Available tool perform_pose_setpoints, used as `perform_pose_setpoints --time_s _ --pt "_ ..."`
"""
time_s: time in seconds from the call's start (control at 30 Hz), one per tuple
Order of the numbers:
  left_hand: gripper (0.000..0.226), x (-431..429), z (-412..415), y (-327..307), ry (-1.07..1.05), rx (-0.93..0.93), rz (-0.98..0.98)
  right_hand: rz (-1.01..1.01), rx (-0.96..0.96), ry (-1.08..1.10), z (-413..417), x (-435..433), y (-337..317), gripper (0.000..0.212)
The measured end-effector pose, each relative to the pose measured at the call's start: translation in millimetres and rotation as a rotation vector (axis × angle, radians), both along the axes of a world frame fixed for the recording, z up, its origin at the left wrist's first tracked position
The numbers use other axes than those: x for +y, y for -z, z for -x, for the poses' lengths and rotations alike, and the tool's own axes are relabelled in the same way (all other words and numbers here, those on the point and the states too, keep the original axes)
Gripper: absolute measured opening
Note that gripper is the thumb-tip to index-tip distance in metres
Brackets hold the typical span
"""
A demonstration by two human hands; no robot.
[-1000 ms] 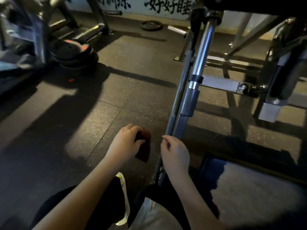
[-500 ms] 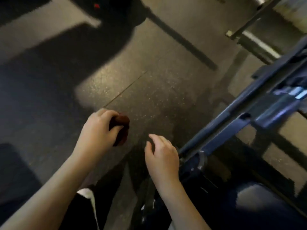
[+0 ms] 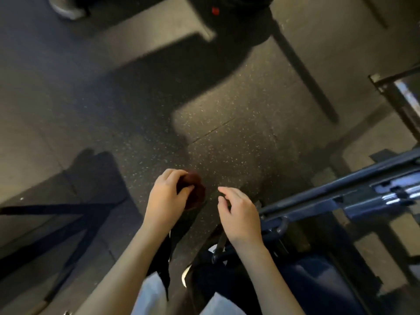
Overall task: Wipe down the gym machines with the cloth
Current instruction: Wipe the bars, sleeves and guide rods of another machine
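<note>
My left hand (image 3: 164, 196) grips a bunched dark red-brown cloth (image 3: 193, 190) just above the speckled rubber floor. My right hand (image 3: 238, 212) hovers beside it with loosely curled fingers and holds nothing. A short gap separates the right fingertips from the cloth. The gym machine's dark blue steel bar (image 3: 329, 194) runs from beside my right wrist out to the right edge, with a chrome fitting (image 3: 391, 195) along it. My right hand is just off the bar's lower end.
Dark frame struts (image 3: 56, 210) lie across the floor at lower left. Another machine's grey frame (image 3: 402, 96) stands at the upper right. Black weight plates with a red mark (image 3: 214, 10) sit at the top. A shoe (image 3: 66, 10) shows at top left. My legs fill the bottom.
My view has swung down and left. My right hand has come off the machine's bar and moved toward the cloth. The left hand keeps its grip on the cloth.
</note>
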State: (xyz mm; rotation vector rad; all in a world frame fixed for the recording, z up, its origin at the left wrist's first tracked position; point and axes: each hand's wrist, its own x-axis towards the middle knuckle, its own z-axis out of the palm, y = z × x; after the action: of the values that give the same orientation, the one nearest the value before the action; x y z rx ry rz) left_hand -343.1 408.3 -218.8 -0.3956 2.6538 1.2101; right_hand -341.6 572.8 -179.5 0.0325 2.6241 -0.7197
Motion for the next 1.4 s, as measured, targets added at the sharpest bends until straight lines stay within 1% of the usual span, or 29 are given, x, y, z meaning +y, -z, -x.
perform_pose_setpoints --time_s 0.03,0.07,0.17,0.3,0.4,0.5,0.63,0.77,0.9,0.97,1.07,1.2,1.3,1.4 --pt "0.027 -14.6 -0.2 -36.0 -0.030 0.016 -0.003 0.005 0.022 -0.041 6.0 -14.1 -33.8 0.031" --pt "0.027 -15.7 -1.3 -43.7 -0.018 0.027 -0.006 0.008 0.044 -0.056 5.5 -16.9 -42.3 0.030" --pt "0.029 -54.3 -5.6 -118.8 -0.084 0.083 0.017 0.038 0.138 -0.152 18.7 -53.1 -120.4 0.028" --pt "0.029 -104.1 -27.7 -207.6 -0.241 0.201 0.059 0.175 0.330 -0.291 28.8 -106.2 -208.7 0.025" --pt "0.028 -138.2 -62.1 -254.6 -0.404 0.251 0.097 0.265 0.395 -0.422 20.4 -149.3 -253.7 0.025" --pt "0.026 -172.4 -108.9 -286.3 -0.594 0.276 0.141 0.363 0.397 -0.580 -2.8 -194.1 -285.2 0.025" --pt "0.025 -218.1 -182.6 -308.4 -0.878 0.240 0.220 0.451 0.311 -0.842 -42.8 -257.7 -308.0 0.026" --pt "0.024 -262.1 -255.3 -313.2 -1.118 0.227 0.251 0.490 0.272 -1.104 -82.0 -329.4 -320.0 0.028" --pt "0.021 -305.8 -323.0 -296.0 -1.360 0.163 0.268 0.511 0.196 -1.316 -121.1 -402.3 -324.8 0.030" --pt "0.020 -331.9 -350.1 -279.3 -1.468 0.103 0.268 0.510 0.160 -1.370 -137.4 -437.9 -323.1 0.030" --pt "0.017 -380.9 -381.1 -244.7 -1.607 -0.022 0.177 0.484 0.110 -1.439 -153.5 -492.9 -316.5 0.030" --pt "0.017 -442.6 -407.9 -188.9 -1.720 -0.193 0.046 0.442 0.045 -1.522 -159.0 -561.5 -305.4 0.029" --pt "0.016 -478.9 -419.6 -149.9 -1.782 -0.290 -0.020 0.453 0.012 -1.534 -155.0 -603.4 -291.9 0.029" --pt "0.026 -509.0 -433.0 -115.3 -1.879 -0.395 -0.151 0.440 -0.073 -1.522 -151.6 -631.8 -280.3 0.026"
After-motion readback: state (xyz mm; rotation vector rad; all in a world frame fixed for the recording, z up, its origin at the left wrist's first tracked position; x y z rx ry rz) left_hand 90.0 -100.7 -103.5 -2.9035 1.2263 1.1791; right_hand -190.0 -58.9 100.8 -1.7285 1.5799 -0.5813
